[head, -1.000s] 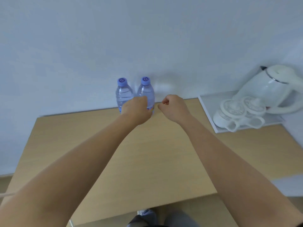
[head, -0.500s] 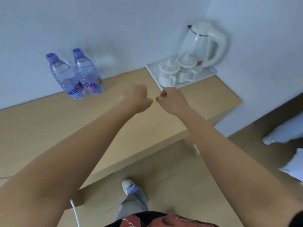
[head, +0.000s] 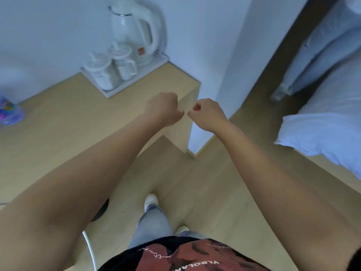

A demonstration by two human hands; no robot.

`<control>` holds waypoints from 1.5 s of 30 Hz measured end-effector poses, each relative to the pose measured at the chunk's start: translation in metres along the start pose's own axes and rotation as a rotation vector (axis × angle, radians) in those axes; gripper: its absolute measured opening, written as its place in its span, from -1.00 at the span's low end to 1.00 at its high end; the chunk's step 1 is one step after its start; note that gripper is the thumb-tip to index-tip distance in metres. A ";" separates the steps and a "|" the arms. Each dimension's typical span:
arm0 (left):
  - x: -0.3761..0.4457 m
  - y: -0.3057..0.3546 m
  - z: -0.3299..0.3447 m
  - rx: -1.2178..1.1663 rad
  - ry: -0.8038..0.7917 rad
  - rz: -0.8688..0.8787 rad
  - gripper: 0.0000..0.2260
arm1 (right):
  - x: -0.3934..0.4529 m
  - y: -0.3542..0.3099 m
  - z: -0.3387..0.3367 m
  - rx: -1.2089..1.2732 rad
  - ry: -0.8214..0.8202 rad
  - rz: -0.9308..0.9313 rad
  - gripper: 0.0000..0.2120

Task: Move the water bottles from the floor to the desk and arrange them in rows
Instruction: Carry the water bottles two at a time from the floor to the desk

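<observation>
Clear plastic water bottle with purple label on light wooden desk, well left of both hands. Left hand and right hand curled into fists, empty, nearly touching.

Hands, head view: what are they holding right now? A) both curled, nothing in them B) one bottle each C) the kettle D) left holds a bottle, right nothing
A: the left hand and right hand are both curled into loose fists above the desk edge, with nothing in either.
</observation>
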State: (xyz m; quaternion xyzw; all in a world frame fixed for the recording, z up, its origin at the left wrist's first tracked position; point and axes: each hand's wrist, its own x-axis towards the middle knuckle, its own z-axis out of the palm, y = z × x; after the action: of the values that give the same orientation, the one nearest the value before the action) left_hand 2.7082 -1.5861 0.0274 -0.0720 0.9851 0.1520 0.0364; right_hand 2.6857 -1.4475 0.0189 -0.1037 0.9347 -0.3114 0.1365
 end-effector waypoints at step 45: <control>0.474 0.507 0.154 -0.005 -0.246 0.358 -0.92 | 0.308 0.455 -0.396 0.023 0.183 0.429 -0.85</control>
State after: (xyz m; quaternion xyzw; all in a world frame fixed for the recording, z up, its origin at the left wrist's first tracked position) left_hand 2.1700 -1.1228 -0.0140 0.1230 0.9699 0.1663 0.1286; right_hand 2.2200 -0.9571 -0.0131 0.1278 0.9402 -0.2940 0.1153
